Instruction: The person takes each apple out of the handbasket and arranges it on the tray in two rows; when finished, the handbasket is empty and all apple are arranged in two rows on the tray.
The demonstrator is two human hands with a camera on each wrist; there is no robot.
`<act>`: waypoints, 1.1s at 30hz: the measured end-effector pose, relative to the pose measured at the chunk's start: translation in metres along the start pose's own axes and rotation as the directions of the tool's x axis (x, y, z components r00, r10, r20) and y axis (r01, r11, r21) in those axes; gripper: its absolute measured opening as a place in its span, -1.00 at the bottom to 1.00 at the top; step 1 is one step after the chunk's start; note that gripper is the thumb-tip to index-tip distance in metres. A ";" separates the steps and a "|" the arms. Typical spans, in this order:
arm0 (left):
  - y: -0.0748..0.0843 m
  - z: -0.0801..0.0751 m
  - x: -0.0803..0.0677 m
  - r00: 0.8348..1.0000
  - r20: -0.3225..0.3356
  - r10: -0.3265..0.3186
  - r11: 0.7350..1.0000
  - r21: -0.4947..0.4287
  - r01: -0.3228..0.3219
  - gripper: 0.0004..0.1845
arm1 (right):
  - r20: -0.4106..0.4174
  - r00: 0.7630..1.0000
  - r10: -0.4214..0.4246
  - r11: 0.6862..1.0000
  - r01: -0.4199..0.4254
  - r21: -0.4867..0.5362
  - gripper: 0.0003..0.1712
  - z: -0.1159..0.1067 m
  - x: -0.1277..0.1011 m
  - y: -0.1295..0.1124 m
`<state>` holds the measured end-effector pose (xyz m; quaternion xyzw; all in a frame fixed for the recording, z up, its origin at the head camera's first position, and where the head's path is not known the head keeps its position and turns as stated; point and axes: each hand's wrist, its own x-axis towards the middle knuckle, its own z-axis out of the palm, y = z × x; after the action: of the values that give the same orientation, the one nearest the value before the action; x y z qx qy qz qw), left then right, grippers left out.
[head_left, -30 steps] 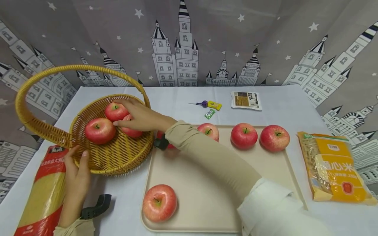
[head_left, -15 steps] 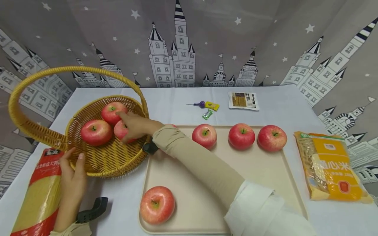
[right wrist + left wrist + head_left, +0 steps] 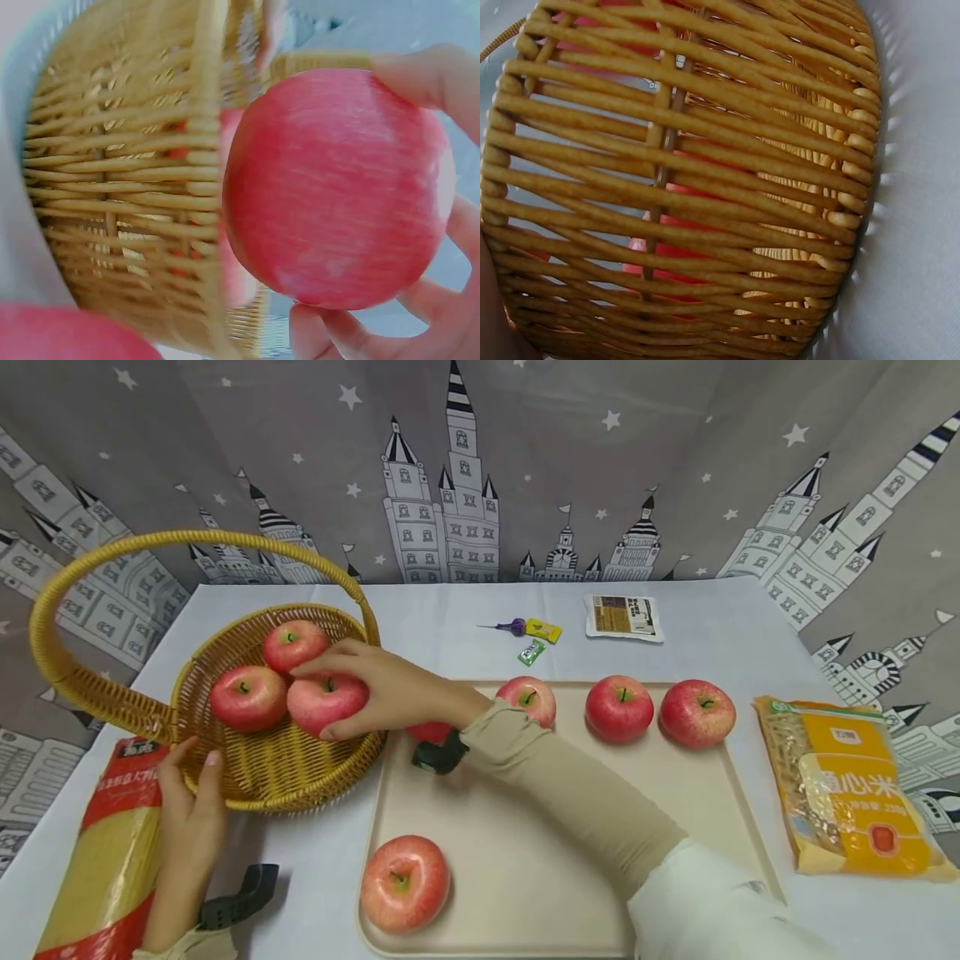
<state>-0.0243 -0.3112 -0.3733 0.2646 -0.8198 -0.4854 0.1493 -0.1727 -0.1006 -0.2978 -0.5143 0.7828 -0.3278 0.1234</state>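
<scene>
My right hand (image 3: 393,689) grips a red apple (image 3: 318,706) over the right side of the yellow wicker basket (image 3: 300,781). In the right wrist view thumb and fingers wrap the apple (image 3: 337,187) at rim height, beside the basket's woven wall (image 3: 127,172). Two more apples, one at the left (image 3: 247,697) and one at the back (image 3: 294,645), lie inside the basket. My left hand (image 3: 191,822) holds the basket's near-left rim by the handle base. The left wrist view is mostly filled by the basket's weave (image 3: 690,202), with red apples showing through.
Right of the basket stands a beige tray (image 3: 525,860) with several apples, one at its near-left corner (image 3: 405,883). A red-and-yellow pasta pack (image 3: 112,852) lies at left, an orange food bag (image 3: 855,785) at right. Small candies (image 3: 532,652) and a white sachet (image 3: 622,617) lie behind.
My right hand reached down to the right-hand apple in the basket, took hold of it and raised it, drawing back slightly to the right. My left hand stays at the rim.
</scene>
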 end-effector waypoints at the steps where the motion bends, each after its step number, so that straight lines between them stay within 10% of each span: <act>1: 0.000 0.000 0.000 1.000 -0.003 0.005 1.000 -0.001 -0.005 -0.44 | -0.010 1.000 -0.022 1.000 0.022 -0.005 -0.22 -0.002 -0.010 -0.002; 19: 0.001 0.001 0.000 1.000 -0.011 0.010 1.000 -0.001 -0.010 -0.46 | 0.126 0.957 -0.261 0.965 0.259 0.035 -0.32 0.017 -0.203 0.018; 33: -0.002 0.000 0.000 0.998 -0.034 0.050 0.999 -0.002 -0.050 -0.46 | 0.115 0.958 -0.264 0.961 0.272 -0.057 -0.30 0.033 -0.236 0.022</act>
<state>-0.0238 -0.3120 -0.3748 0.2519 -0.8228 -0.4782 0.1756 -0.0669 0.1014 -0.3708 -0.6364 0.7095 -0.2854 0.1007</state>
